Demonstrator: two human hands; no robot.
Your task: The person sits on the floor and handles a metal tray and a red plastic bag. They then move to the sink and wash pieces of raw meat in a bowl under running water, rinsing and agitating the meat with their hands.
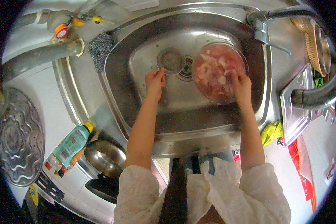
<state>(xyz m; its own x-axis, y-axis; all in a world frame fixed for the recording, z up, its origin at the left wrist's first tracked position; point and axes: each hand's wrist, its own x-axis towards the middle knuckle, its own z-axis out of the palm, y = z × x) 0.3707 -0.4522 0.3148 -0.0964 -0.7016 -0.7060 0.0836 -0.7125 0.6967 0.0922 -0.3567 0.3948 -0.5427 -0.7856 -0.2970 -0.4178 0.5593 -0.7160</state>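
My left hand (pixel 154 81) pinches the near rim of a small round strainer (pixel 171 60), which looks like mesh, over the left part of the stainless-steel sink (pixel 168 95). The sink drain (pixel 187 67) shows partly between the strainer and a clear bowl (pixel 247 63). That bowl, on the right side of the basin, contains pieces of raw meat (pixel 210 70) in reddish liquid. My right hand (pixel 241 85) reaches over the bowl's right side, fingertips down at the meat. Whether a piece is pinched between those fingers is unclear.
A faucet (pixel 260 32) rises at the back right corner. Dark scrubbing mesh (pixel 100 49) rests on the left rim. Left of the sink are a green detergent bottle (pixel 72 145) and a metal bowl (pixel 105 156). To the right are a clear tray (pixel 296 112) and a yellow-green cloth (pixel 272 133).
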